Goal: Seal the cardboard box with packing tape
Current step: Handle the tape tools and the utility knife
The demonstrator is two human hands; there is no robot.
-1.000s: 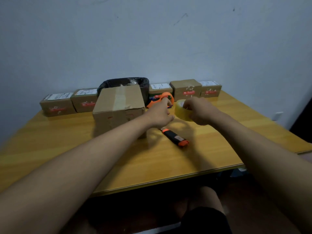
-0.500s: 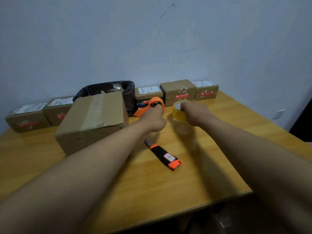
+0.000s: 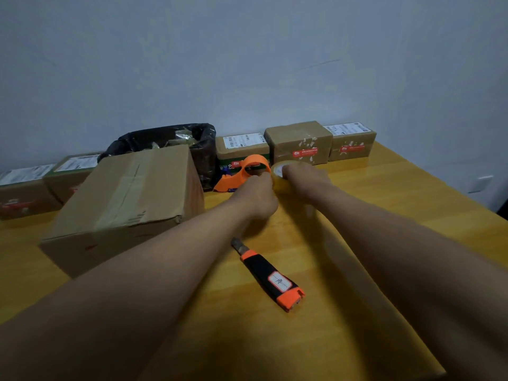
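Note:
A large cardboard box [image 3: 129, 199] sits on the wooden table [image 3: 384, 204] at the left, its flaps shut with a strip of tape along the top seam. A roll of clear yellowish packing tape [image 3: 278, 177] is held above the table right of the box. My right hand [image 3: 305, 180] grips the roll from the right. My left hand [image 3: 259, 196] touches the roll's left edge with pinched fingers; what it pinches is hidden. An orange tape dispenser [image 3: 243, 173] lies just behind my left hand.
An orange and black utility knife [image 3: 270, 277] lies on the table between my forearms. A black-lined bin [image 3: 176, 141] stands behind the box. Several small taped parcels [image 3: 299, 141] line the wall along the table's back edge.
The view has swung so the box and parcels sit further left and lower. Both hands stay together at the tape roll, lifted slightly off the table.

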